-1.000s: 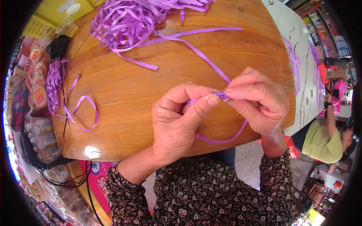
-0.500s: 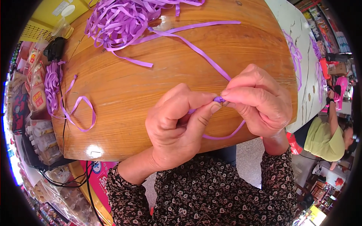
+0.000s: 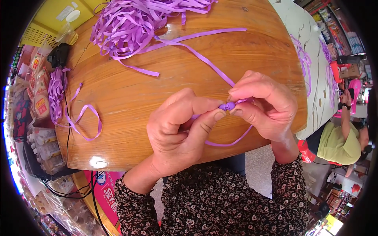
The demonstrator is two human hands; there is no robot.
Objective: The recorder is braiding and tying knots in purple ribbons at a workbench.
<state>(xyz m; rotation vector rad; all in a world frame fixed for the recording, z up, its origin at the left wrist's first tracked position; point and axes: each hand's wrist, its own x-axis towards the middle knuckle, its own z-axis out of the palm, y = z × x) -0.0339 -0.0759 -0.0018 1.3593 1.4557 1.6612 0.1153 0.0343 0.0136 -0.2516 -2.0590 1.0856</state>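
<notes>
My left hand (image 3: 175,131) pinches one end of a small purple plastic clasp (image 3: 227,106) between thumb and forefinger. On its other side, my right hand (image 3: 271,108) grips the purple ribbon (image 3: 214,69) close to the clasp, thumb against forefinger. One length of this ribbon runs from the right hand up to a big tangled pile of purple ribbons (image 3: 126,29) at the far left of the table. A loop of ribbon also hangs below both hands. The fingertips cover parts of the clasp.
Under my hands is a wooden table (image 3: 130,129). A smaller ribbon bundle (image 3: 58,90) lies at its left edge, near packaged goods and a black cable. A yellow basket (image 3: 43,23) stands far left. At right, a person (image 3: 340,141) sits by a white marbled table (image 3: 301,31) with more ribbons.
The fingertips have drawn slightly apart, so more of the purple clasp shows between them. Both hands have shifted a little to the left in the picture.
</notes>
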